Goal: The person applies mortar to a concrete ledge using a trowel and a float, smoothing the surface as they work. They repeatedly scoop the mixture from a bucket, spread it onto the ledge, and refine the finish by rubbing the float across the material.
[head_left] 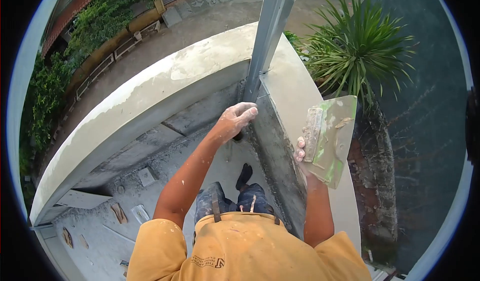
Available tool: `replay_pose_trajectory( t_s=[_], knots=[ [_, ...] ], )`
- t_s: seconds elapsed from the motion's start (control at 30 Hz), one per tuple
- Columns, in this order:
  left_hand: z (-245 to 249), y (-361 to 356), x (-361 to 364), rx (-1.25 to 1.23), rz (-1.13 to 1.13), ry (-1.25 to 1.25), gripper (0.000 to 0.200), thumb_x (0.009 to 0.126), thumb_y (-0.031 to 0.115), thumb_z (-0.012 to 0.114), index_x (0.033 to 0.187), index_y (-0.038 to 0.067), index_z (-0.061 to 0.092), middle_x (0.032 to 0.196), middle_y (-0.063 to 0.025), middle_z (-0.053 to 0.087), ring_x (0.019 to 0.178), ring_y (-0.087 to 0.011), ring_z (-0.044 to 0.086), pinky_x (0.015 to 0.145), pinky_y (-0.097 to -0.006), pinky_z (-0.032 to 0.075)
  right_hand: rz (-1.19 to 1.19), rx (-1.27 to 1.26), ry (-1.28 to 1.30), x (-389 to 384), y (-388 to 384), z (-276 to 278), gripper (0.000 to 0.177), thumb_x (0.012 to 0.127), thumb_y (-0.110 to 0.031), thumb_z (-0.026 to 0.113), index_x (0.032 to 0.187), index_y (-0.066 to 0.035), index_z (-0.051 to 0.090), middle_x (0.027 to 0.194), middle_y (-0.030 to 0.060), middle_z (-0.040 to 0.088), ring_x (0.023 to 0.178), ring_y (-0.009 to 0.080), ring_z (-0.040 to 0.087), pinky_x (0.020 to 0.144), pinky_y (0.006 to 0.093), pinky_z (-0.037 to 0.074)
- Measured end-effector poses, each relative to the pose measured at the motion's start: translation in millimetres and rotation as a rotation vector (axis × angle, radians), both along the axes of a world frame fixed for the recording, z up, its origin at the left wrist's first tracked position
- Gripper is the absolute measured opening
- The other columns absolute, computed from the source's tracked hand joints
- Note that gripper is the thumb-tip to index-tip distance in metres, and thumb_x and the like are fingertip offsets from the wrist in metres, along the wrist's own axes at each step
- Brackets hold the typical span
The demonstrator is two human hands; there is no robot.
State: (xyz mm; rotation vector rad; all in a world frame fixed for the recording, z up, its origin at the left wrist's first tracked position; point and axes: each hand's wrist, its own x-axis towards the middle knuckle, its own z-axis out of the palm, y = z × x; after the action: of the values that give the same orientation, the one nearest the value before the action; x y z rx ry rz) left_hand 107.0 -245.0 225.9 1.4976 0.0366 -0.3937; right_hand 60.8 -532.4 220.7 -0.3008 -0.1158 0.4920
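My right hand holds a flat float with a green rim; grey plaster smears its face, and a plaster-caked block lies along it near my fingertips. The float is over the pale top of the right-hand wall. My left hand, dusted with white, is beside the foot of a grey metal post, with its fingers curled together. Whether anything is between those fingers is hidden. The curved wall top runs off to the left with a damp-looking patch.
Below me is a dusty floor with a small block and scraps. Outside the wall are a road, a spiky plant and dark water, well below the wall top.
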Motion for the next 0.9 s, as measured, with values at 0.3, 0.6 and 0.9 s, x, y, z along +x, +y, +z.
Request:
replay_pose_trajectory(
  t_s=[0.3,0.6,0.9],
  knots=[
    [-81,169,166,1.184,0.505,-0.229,0.052,0.093,0.047,0.048,0.128,0.009,0.056,0.139,-0.0185,0.046,0.134,-0.0348,0.034,0.11,-0.0468,0.025,-0.387,-1.613,-0.163,306,-11,-26,0.04,0.096,-0.04,0.055,0.093,-0.001,0.064,0.074,0.0008,0.059,0.06,0.007,0.049,0.058,0.026,0.044],
    [-93,168,182,1.355,0.555,-0.249,0.05,0.095,0.043,0.046,0.133,0.011,0.052,0.146,-0.0157,0.036,0.139,-0.0339,0.023,0.114,-0.0491,0.014,-0.472,-2.128,-1.37,473,25,-136,0.043,0.088,-0.034,0.059,0.115,-0.001,0.06,0.109,0.0165,0.065,0.1,0.0324,0.061,0.088,0.0414,0.047],
    [-96,168,184,1.378,0.584,-0.267,0.049,0.094,0.042,0.046,0.132,0.011,0.052,0.144,-0.015,0.04,0.139,-0.0334,0.023,0.114,-0.0494,0.014,-0.268,-2.786,-0.832,447,10,-65,0.045,0.086,-0.041,0.056,0.114,-0.006,0.06,0.108,0.0241,0.064,0.102,0.0432,0.06,0.087,0.0483,0.047]
  ],
)
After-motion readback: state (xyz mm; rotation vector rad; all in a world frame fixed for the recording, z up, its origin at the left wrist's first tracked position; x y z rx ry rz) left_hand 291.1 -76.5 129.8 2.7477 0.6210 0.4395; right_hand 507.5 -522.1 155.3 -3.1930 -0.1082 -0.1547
